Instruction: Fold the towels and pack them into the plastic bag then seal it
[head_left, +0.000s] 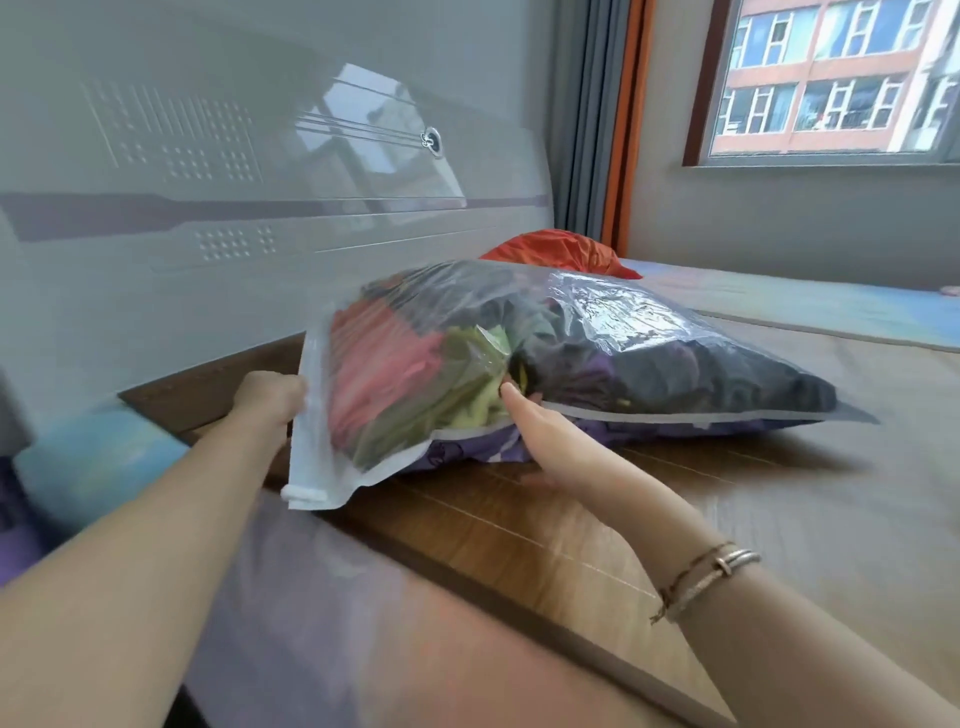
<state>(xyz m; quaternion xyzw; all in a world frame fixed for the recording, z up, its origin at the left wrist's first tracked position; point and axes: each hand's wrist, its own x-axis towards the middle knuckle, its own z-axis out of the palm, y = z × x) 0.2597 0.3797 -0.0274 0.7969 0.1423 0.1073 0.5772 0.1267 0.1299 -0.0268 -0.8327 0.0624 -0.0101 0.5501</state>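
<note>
**Packed bag held at its zip end**

The plastic bag (597, 353) is full and lies between the two hands, its far end resting on the bed (779, 467) and its near, zip end lifted a little off the surface. The left hand (270, 397) grips the white zip strip (306, 415) at the bag's mouth, fingers curled behind the edge. The right hand (540, 431) is placed against the bag's near side seam with fingers fairly straight, some tucked under the bag; whether they pinch the plastic cannot be told. A white slider clip (301, 492) sits at the end of the strip nearest the person.

Inside the bag the towels (415, 384) show through the clear film: pink and yellow-green ones close to the left hand, dark and purple ones further toward the far end. They look bunched rather than flat, so the bag bulges in the middle. The mouth appears closed, though the seal cannot be checked along its whole length.

The load is probably soft and fairly light but bulky, and it will sag and shift if lifted from one point. The film is likely slick and crinkly, so the stiffer zip strip and the side seam are the better places to hold. Pressing on the bulge could push the seal open.

Beyond the bag, past the right hand, lies an orange bundle (561, 249).
</note>
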